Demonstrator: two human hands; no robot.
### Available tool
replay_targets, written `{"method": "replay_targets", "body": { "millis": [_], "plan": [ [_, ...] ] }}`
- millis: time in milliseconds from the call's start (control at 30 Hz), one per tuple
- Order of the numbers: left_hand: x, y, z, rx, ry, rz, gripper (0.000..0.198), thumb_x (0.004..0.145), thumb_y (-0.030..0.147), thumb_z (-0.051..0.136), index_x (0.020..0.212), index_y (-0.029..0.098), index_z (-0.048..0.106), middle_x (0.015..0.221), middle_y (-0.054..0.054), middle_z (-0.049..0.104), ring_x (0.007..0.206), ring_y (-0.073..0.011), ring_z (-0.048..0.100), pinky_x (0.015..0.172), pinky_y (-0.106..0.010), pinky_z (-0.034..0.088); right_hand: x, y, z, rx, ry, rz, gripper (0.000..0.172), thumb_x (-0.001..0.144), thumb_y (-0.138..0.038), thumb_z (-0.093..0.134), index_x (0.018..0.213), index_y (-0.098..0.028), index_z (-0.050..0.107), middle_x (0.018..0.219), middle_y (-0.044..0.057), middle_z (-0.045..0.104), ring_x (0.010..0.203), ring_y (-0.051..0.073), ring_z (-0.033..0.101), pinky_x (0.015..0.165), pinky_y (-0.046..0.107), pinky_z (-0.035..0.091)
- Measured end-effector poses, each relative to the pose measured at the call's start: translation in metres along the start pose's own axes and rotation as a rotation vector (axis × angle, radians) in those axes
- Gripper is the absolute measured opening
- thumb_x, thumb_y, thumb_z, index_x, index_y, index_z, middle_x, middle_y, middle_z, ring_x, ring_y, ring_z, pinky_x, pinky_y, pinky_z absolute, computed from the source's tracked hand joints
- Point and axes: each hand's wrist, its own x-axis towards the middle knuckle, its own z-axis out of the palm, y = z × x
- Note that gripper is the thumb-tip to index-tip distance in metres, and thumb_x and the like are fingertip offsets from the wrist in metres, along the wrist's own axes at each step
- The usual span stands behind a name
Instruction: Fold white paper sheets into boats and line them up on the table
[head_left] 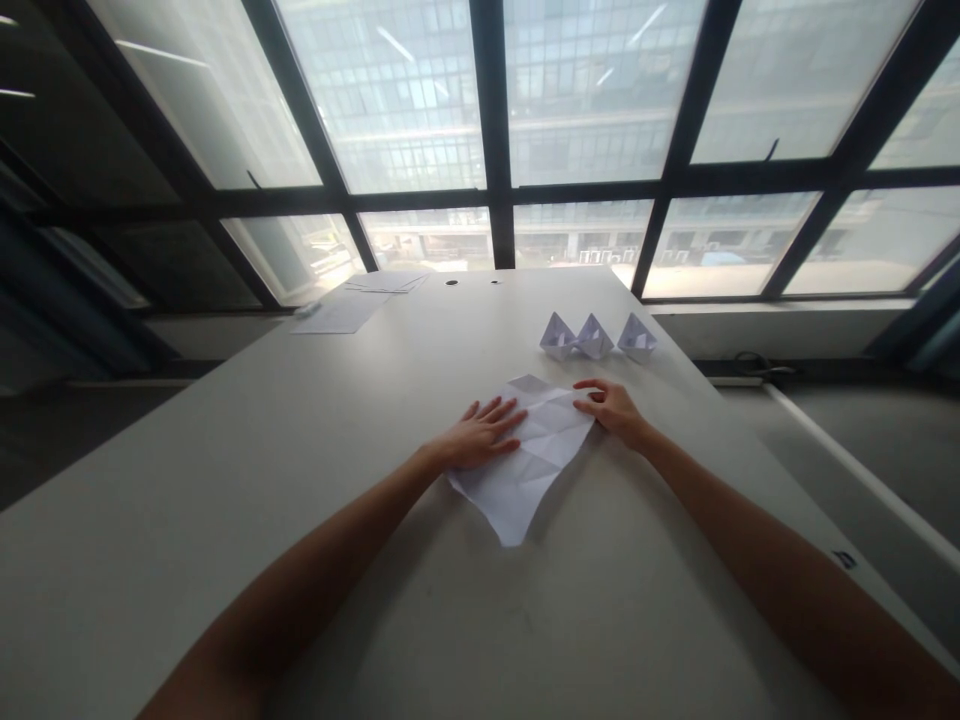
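A creased white sheet of paper (536, 455) lies on the pale table (300, 480), turned like a diamond, with one small corner folded in at its far tip. My left hand (480, 435) lies flat on the sheet's left side, fingers stretched out. My right hand (611, 405) touches the sheet's right corner with its fingertips, fingers slightly curled and apart. Just beyond the sheet stand three folded white paper boats (596, 338) in a row.
Loose flat sheets of paper (352, 305) lie at the table's far left corner. Two small dark holes (451, 283) sit near the far edge. Large windows with dark frames (495, 190) rise behind the table. The table's right edge runs diagonally past my right arm.
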Motion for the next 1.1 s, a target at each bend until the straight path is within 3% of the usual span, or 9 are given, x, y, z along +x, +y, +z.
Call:
{"method": "replay_targets", "body": {
  "millis": [133, 267, 467, 533, 600, 700, 833, 967, 1100],
  "plan": [
    [-0.007, 0.004, -0.003, 0.002, -0.014, -0.010, 0.063, 0.101, 0.057, 0.033, 0.158, 0.033, 0.018, 0.165, -0.007, 0.006, 0.153, -0.0322, 0.002, 0.118, -0.060, 0.001, 0.003, 0.009, 0.003, -0.342, 0.097, -0.108, 0.035, 0.073, -0.036, 0.070, 0.101, -0.015, 0.072, 0.075, 0.003, 0.067, 0.068, 0.018, 0.060, 0.062, 0.027, 0.043],
    [-0.030, 0.005, -0.001, 0.052, -0.030, -0.016, 0.063, 0.101, 0.059, 0.030, 0.158, 0.035, 0.016, 0.166, -0.006, 0.004, 0.152, -0.0335, 0.002, 0.118, -0.062, 0.003, -0.001, 0.012, 0.010, -0.697, 0.153, -0.152, 0.020, 0.081, -0.033, 0.068, 0.097, -0.023, 0.074, 0.087, 0.005, 0.072, 0.081, 0.022, 0.064, 0.074, 0.031, 0.043],
    [-0.082, 0.006, 0.018, 0.115, 0.101, 0.090, 0.060, 0.102, 0.052, 0.034, 0.157, 0.034, 0.021, 0.164, -0.002, 0.015, 0.153, -0.0254, 0.011, 0.123, -0.045, 0.005, -0.009, -0.002, 0.021, -0.869, 0.145, -0.323, 0.011, 0.086, -0.027, 0.067, 0.088, -0.020, 0.075, 0.099, 0.010, 0.067, 0.101, 0.026, 0.058, 0.086, 0.035, 0.044],
    [-0.092, 0.010, 0.024, 0.134, 0.102, 0.048, 0.063, 0.101, 0.054, 0.035, 0.158, 0.032, 0.019, 0.164, -0.004, 0.015, 0.152, -0.0261, 0.012, 0.123, -0.045, 0.007, -0.017, -0.011, 0.029, -0.946, 0.160, -0.412, 0.013, 0.086, -0.026, 0.066, 0.091, -0.019, 0.076, 0.107, 0.013, 0.064, 0.109, 0.030, 0.052, 0.093, 0.041, 0.041],
    [-0.096, 0.017, 0.029, 0.151, 0.116, -0.026, 0.065, 0.101, 0.055, 0.033, 0.158, 0.029, 0.018, 0.165, -0.006, 0.013, 0.152, -0.0279, 0.012, 0.123, -0.047, 0.009, -0.028, -0.018, 0.043, -0.958, 0.070, -0.450, 0.017, 0.089, -0.025, 0.063, 0.099, -0.020, 0.076, 0.108, 0.013, 0.064, 0.107, 0.028, 0.053, 0.094, 0.040, 0.041],
    [-0.092, 0.026, 0.029, 0.146, 0.125, -0.082, 0.068, 0.099, 0.058, 0.036, 0.157, 0.025, 0.025, 0.164, -0.010, 0.018, 0.151, -0.0312, 0.016, 0.121, -0.048, 0.015, -0.044, -0.022, 0.064, -0.909, -0.141, -0.483, 0.032, 0.093, -0.037, 0.060, 0.119, -0.023, 0.069, 0.122, 0.012, 0.063, 0.112, 0.027, 0.054, 0.097, 0.038, 0.043],
    [-0.063, 0.018, 0.011, 0.072, 0.079, -0.144, 0.063, 0.099, 0.055, 0.039, 0.151, 0.021, 0.039, 0.157, -0.015, 0.037, 0.144, -0.0298, 0.036, 0.117, -0.043, 0.028, -0.051, -0.022, 0.075, -0.948, -0.254, -0.516, 0.043, 0.096, -0.039, 0.053, 0.136, -0.022, 0.058, 0.143, 0.014, 0.053, 0.131, 0.030, 0.046, 0.108, 0.045, 0.037],
    [-0.023, -0.012, 0.000, 0.060, 0.055, -0.181, 0.070, 0.098, 0.057, 0.037, 0.155, 0.017, 0.029, 0.163, -0.018, 0.019, 0.151, -0.0351, 0.017, 0.118, -0.057, 0.016, -0.048, -0.022, 0.072, -0.959, -0.310, -0.550, 0.042, 0.098, -0.035, 0.050, 0.137, -0.022, 0.057, 0.147, 0.015, 0.050, 0.135, 0.029, 0.046, 0.113, 0.044, 0.034],
    [-0.004, -0.024, 0.001, 0.085, 0.161, -0.236, 0.067, 0.101, 0.053, 0.031, 0.156, 0.015, 0.025, 0.163, -0.018, 0.019, 0.152, -0.0311, 0.014, 0.119, -0.057, 0.008, -0.049, -0.019, 0.074, -0.982, -0.314, -0.571, 0.038, 0.099, -0.029, 0.048, 0.135, -0.023, 0.059, 0.148, 0.017, 0.048, 0.137, 0.030, 0.045, 0.113, 0.049, 0.035]
  ]
}}
